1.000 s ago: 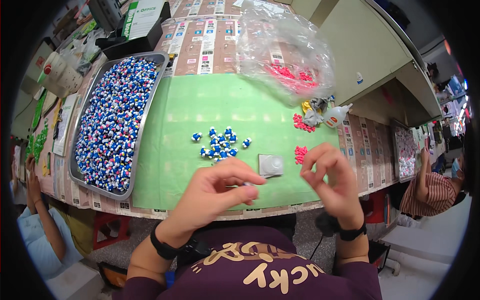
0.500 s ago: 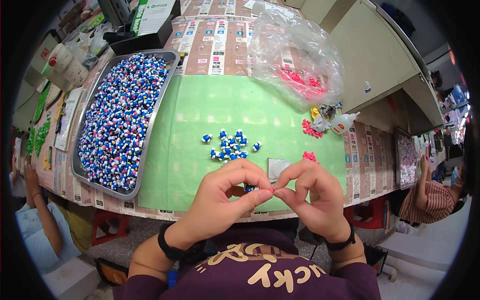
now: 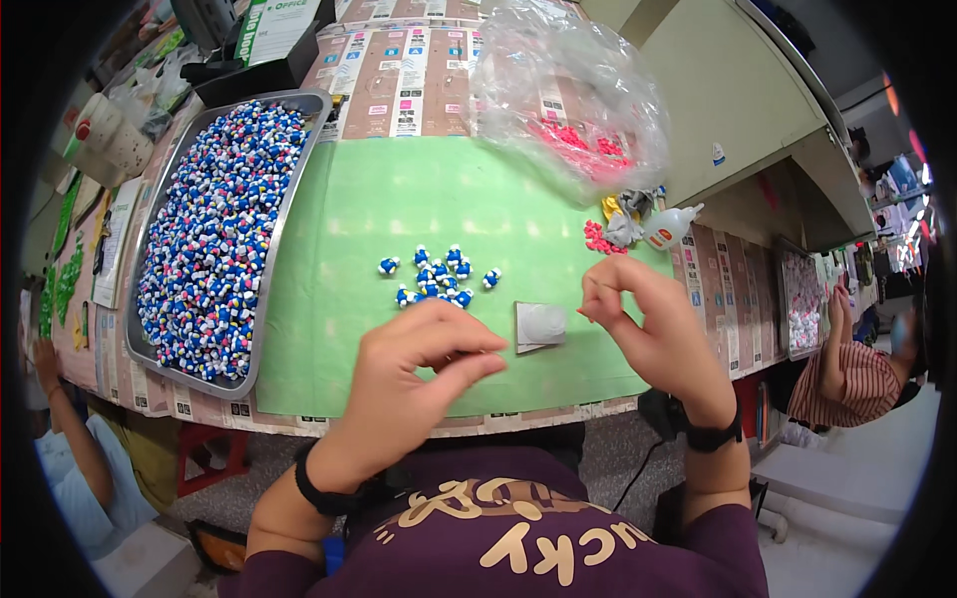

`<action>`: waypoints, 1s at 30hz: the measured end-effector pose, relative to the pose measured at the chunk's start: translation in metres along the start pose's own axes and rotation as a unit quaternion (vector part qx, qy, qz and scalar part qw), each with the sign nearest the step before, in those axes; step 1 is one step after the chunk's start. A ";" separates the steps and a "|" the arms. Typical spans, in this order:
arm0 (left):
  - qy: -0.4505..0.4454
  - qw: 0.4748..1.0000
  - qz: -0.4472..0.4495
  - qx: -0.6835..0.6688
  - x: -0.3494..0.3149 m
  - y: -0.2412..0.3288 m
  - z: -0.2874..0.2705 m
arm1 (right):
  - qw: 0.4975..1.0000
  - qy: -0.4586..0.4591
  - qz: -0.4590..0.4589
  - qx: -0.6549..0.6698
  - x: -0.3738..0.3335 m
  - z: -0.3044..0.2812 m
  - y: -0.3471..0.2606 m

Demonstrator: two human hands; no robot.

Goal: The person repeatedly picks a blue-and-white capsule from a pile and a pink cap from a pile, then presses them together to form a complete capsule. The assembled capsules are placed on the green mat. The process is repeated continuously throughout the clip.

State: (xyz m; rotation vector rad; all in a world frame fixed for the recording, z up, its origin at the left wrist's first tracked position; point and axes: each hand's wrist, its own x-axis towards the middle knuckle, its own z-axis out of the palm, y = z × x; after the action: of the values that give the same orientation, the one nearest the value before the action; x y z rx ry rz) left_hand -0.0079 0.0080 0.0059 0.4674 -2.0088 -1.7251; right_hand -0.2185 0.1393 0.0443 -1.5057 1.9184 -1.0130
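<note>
My left hand (image 3: 424, 369) hovers over the near edge of the green mat (image 3: 449, 189), its fingers curled and the thumb close to the forefinger; whatever lies inside is hidden. My right hand (image 3: 653, 324) is farther right, thumb and forefinger pinched, with a bit of a small pink piece (image 3: 585, 316) showing at the fingertips. Between the hands lies a small square block with a whitish pad (image 3: 539, 327). Several blue-and-white miniature figurines (image 3: 437, 276) are grouped beyond my left hand. A little heap of pink pieces (image 3: 604, 238) lies beyond my right hand.
A metal tray (image 3: 261, 329) full of tiny figurines stands at left. Behind the mat's right side are a clear plastic bag (image 3: 568, 80) with pink pieces, a small white squeeze bottle (image 3: 671, 227) and a grey cabinet (image 3: 743, 100). Other people sit at both sides.
My hands have come apart from where they met over a blue figurine. The right one moved right and farther out, over a pink heap; the left moved left. The whole view shifted slightly.
</note>
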 end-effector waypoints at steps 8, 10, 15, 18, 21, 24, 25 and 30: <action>0.046 0.995 -0.066 -0.062 -0.007 0.001 -0.023 | 0.987 -0.060 -0.078 -0.128 0.020 0.004 0.013; 0.052 0.993 -0.082 -0.060 -0.010 0.001 -0.025 | 0.985 -0.072 -0.068 -0.144 0.022 0.004 0.012; 0.065 0.994 -0.043 -0.079 -0.011 -0.009 -0.024 | 0.984 -0.085 -0.047 -0.147 0.024 0.003 0.007; 0.057 0.977 -0.094 -0.185 -0.009 -0.003 -0.022 | 0.996 -0.059 -0.041 -0.061 0.019 0.000 0.003; 0.058 0.951 -0.113 -0.280 -0.006 -0.001 -0.018 | 0.998 -0.056 0.029 -0.003 0.013 -0.006 -0.024; 0.052 0.945 -0.093 -0.310 -0.004 -0.001 -0.013 | 0.992 -0.023 -0.012 0.124 0.006 0.009 -0.039; 0.050 0.946 -0.078 -0.310 -0.003 -0.002 -0.009 | 0.992 -0.024 -0.038 0.121 0.005 0.012 -0.044; 0.063 0.964 -0.014 -0.258 0.001 0.005 0.002 | 0.984 0.094 -0.088 0.120 0.000 0.038 -0.051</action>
State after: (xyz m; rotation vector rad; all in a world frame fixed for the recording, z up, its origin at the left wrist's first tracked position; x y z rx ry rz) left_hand -0.0095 0.0102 0.0107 0.4119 -1.3943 -2.0817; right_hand -0.1597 0.1246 0.0619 -1.5026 1.7316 -1.4565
